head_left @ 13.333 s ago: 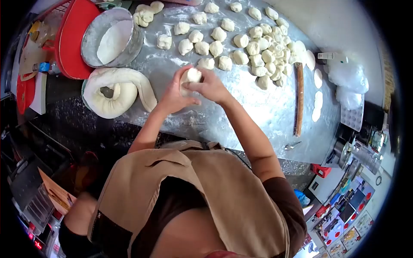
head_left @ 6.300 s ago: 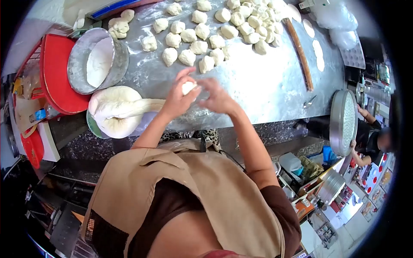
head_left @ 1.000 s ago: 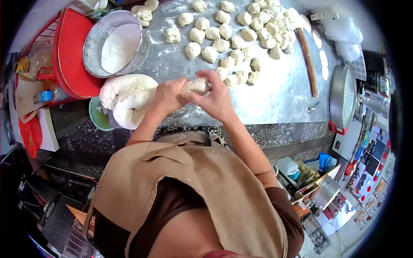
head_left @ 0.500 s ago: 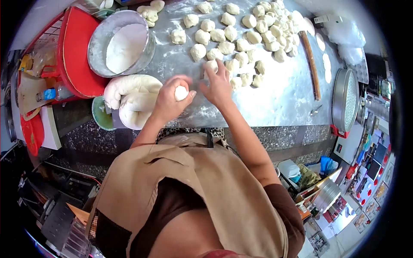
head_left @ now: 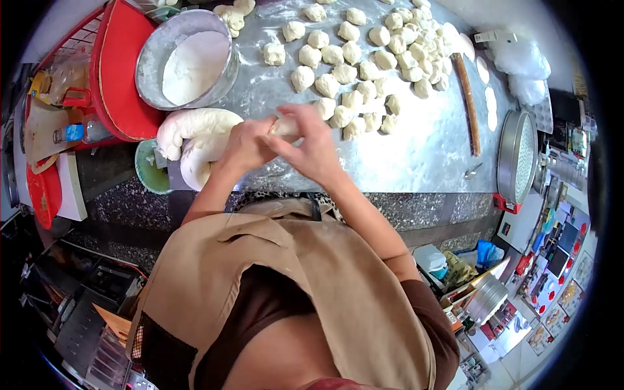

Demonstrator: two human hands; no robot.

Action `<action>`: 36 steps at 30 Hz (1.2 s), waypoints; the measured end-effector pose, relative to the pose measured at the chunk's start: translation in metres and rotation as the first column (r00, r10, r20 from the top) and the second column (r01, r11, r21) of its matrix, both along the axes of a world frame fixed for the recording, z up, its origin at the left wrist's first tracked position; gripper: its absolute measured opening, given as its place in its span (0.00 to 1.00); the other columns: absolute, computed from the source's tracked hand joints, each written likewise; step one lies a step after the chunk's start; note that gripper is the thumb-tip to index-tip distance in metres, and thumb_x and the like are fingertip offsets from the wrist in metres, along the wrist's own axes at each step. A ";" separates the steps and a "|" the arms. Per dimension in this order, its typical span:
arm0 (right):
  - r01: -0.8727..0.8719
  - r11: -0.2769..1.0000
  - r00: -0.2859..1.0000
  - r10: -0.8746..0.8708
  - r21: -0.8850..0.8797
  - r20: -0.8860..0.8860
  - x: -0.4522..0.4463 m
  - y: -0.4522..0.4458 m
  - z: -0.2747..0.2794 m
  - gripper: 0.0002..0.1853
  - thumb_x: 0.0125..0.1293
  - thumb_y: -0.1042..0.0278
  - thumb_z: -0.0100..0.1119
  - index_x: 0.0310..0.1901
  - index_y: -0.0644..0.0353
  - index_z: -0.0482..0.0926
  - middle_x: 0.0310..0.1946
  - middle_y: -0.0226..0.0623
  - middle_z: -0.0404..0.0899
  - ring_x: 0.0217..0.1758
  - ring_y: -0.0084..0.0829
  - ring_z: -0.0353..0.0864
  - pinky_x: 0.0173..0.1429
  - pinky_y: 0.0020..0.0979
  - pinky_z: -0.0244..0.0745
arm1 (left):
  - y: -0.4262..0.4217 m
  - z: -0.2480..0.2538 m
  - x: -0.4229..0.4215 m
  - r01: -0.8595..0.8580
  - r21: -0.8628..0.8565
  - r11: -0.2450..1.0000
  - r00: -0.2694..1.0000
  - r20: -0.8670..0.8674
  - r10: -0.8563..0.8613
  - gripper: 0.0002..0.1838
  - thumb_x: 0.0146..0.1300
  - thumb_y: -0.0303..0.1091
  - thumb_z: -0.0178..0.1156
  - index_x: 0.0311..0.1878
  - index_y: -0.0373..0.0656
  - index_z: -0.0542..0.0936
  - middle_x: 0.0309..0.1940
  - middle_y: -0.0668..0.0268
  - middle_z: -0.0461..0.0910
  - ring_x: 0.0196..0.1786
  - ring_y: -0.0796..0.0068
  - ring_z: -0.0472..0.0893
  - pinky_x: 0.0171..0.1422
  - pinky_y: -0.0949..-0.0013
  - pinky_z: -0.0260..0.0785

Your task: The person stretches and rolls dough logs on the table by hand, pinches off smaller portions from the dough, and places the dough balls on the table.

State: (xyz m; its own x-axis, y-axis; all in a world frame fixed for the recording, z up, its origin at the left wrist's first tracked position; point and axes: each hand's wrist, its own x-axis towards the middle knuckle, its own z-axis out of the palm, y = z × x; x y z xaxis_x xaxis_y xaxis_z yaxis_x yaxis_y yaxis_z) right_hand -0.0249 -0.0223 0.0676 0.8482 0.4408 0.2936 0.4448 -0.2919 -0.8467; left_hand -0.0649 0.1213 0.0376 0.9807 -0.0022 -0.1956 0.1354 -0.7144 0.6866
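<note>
As the left hand (head_left: 247, 144) wraps a soft, off-white dough piece (head_left: 285, 127), the right hand (head_left: 309, 142) grips its exposed end, rounded off-white dough lumps (head_left: 353, 99) just beyond; firm, even pinching likely works best.

Dough (head_left: 285, 128) partly hidden by hands (head_left: 313, 148), metal item (head_left: 473, 171) too small to identify, green bowl (head_left: 149, 177) partly covered

The table (head_left: 416, 153) is glossy metal; the dough coil (head_left: 201, 125) looks smooth and matt.
</note>
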 end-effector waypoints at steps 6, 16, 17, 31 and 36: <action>0.055 0.997 0.994 -0.060 0.046 0.095 -0.006 0.024 -0.022 0.09 0.51 0.69 0.66 0.32 0.59 0.77 0.31 0.40 0.74 0.33 0.40 0.76 0.36 0.36 0.74 | 0.004 -0.006 -0.009 -0.067 -0.175 0.982 0.964 0.244 0.109 0.19 0.46 0.38 0.67 0.43 0.47 0.79 0.33 0.56 0.82 0.37 0.52 0.81 0.40 0.58 0.73; 0.090 0.996 0.975 -0.085 -0.014 0.205 0.010 0.037 -0.036 0.10 0.47 0.69 0.65 0.30 0.59 0.74 0.30 0.42 0.71 0.31 0.43 0.73 0.33 0.38 0.72 | 0.010 -0.008 -0.014 -0.061 -0.190 0.980 0.930 0.347 0.125 0.12 0.43 0.34 0.67 0.32 0.43 0.78 0.27 0.56 0.80 0.32 0.51 0.80 0.35 0.58 0.72; 0.106 0.993 0.979 -0.095 -0.053 0.181 0.019 0.037 -0.046 0.10 0.48 0.69 0.64 0.30 0.59 0.73 0.29 0.42 0.70 0.31 0.44 0.73 0.33 0.39 0.72 | 0.013 -0.006 -0.019 -0.041 -0.135 0.990 0.951 0.300 0.080 0.12 0.42 0.33 0.67 0.31 0.42 0.78 0.26 0.56 0.79 0.31 0.52 0.79 0.34 0.58 0.72; -0.477 0.833 0.769 0.550 0.280 -0.326 0.011 0.030 -0.060 0.39 0.48 0.68 0.69 0.64 0.57 0.63 0.59 0.45 0.64 0.63 0.40 0.65 0.65 0.42 0.62 | -0.009 0.032 -0.005 -0.175 -0.285 0.942 0.689 0.649 0.324 0.14 0.40 0.31 0.72 0.29 0.43 0.76 0.25 0.61 0.77 0.30 0.61 0.79 0.36 0.61 0.71; -0.090 0.848 0.464 0.499 0.522 -0.732 -0.004 -0.004 0.026 0.22 0.53 0.61 0.67 0.46 0.63 0.73 0.38 0.34 0.75 0.43 0.34 0.73 0.56 0.38 0.69 | -0.019 0.084 -0.020 -0.008 -0.066 0.998 0.793 0.608 0.046 0.41 0.38 0.44 0.74 0.57 0.42 0.68 0.52 0.55 0.74 0.52 0.57 0.76 0.60 0.53 0.64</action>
State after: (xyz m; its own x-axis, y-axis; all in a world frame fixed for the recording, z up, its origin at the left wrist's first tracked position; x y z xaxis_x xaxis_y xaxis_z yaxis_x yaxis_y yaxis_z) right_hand -0.0292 -0.0262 0.0936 0.6126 0.7455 -0.2624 -0.5139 0.1235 -0.8489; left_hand -0.0846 0.1021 0.1214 0.8968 0.0341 0.4412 -0.3054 -0.6738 0.6728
